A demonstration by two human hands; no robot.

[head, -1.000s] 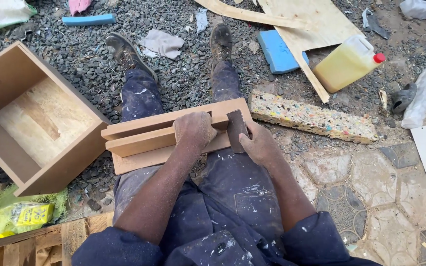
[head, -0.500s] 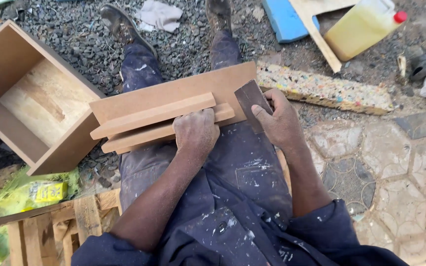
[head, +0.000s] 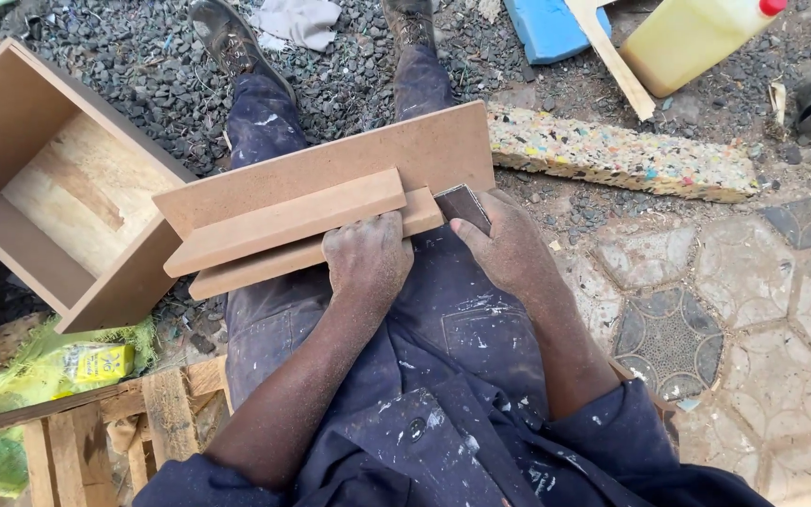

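A brown wooden shelf piece [head: 330, 178], a back board with two ledges, lies across my lap. My left hand [head: 368, 258] grips the lower ledge near its right end and holds the piece steady. My right hand [head: 509, 244] holds a dark sheet of sandpaper [head: 464, 205] pressed against the right end of the ledges. Both hands are dusty. My legs in paint-spotted blue overalls stretch out ahead over the gravel.
An open wooden box [head: 49, 188] lies on its side at the left. A speckled foam strip [head: 621, 155], a yellow jug [head: 696, 33], a blue block [head: 546, 28] and a wood slat sit ahead. A slatted wooden frame [head: 96, 422] and green packaging are at lower left; patterned paving at right.
The view has shifted forward, so the shelf piece and hands sit higher and closer. My right hand with the sandpaper has slid along the right end of the ledges.
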